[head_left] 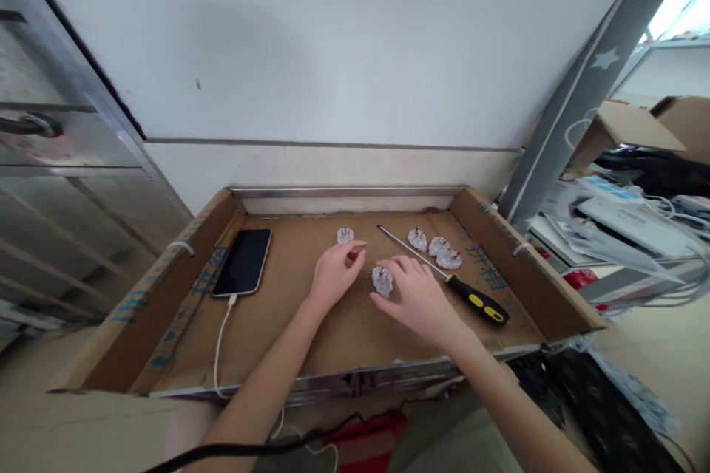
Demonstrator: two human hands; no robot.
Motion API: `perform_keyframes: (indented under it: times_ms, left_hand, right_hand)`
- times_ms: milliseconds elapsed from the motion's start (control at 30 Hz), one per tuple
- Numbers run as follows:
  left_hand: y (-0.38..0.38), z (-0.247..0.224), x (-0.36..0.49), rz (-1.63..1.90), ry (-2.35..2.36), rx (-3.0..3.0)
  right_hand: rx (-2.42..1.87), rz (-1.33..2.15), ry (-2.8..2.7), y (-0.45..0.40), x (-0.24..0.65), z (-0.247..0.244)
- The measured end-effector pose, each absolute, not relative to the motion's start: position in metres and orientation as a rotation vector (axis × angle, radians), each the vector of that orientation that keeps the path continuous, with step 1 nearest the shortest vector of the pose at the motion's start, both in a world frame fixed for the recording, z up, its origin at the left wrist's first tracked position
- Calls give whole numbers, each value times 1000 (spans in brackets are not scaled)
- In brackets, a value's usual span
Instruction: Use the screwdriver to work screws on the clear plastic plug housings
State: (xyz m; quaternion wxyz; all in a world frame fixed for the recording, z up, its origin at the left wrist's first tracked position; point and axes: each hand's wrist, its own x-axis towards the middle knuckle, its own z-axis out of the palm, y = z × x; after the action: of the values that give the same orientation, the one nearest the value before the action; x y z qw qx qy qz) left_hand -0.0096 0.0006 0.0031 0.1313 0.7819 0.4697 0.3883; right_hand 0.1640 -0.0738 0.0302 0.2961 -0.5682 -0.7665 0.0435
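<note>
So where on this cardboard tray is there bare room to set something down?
Free: the near strip between the phone cable and right hand, and between phone and left hand. Crowded: the far right, with clear plugs and screwdriver.

The right hand (417, 294) touches a clear plug (382, 280) mid-tray (205, 233), the left hand (334, 271) pinching something red beside it.

Blue printed characters run along the side flaps of the brown cardboard tray (488, 236), too blurred to read. A pale star shape marks the grey slanted post (604, 59).
</note>
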Motion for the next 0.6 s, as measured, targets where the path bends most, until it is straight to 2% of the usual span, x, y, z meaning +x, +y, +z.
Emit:
perform_keyframes:
  times_ms: [200, 367, 600]
  left_hand:
    - [-3, 3, -7, 979, 1386, 2498]
    - [-6, 3, -5, 863, 1259, 2533]
    - [-3, 2, -7, 957, 1274, 2500]
  right_hand:
    - [-1551, 352, -2068, -48, 161, 4]
    - [-1437, 503, -1923, -18, 179, 3]
    - [-1354, 580, -1696, -1, 170, -13]
